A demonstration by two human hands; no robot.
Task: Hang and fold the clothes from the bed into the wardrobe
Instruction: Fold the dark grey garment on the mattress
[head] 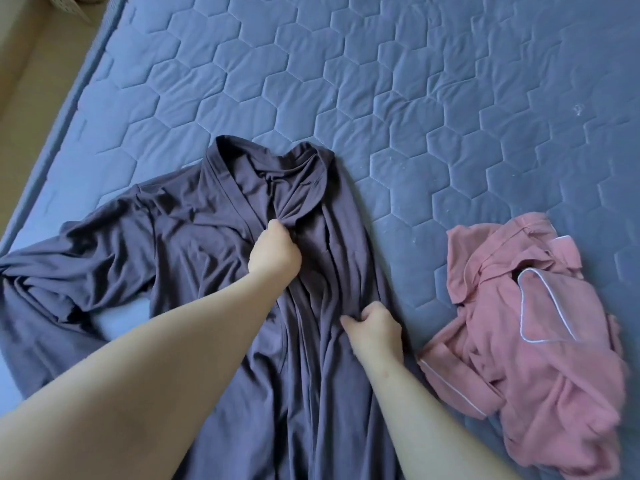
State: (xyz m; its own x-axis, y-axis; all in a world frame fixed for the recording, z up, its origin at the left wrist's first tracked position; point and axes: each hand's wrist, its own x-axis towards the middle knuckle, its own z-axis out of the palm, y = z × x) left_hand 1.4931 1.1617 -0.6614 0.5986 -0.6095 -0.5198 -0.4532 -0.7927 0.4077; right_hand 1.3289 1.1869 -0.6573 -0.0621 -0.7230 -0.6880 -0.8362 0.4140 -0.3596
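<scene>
A dark purple robe (194, 237) lies spread on the blue quilted bed (415, 98), collar away from me, one sleeve stretched to the left. My left hand (275, 252) is closed on a bunch of its fabric near the chest. My right hand (375, 327) pinches a fold of the same robe lower down, near its right edge. A crumpled pink pyjama garment (540, 358) with white piping sits on the bed to the right, untouched.
The bed's left edge (69, 109) runs diagonally, with a beige floor (20, 64) beyond it. A pale patterned object (69, 3) shows at the top left corner. The wardrobe is not in view.
</scene>
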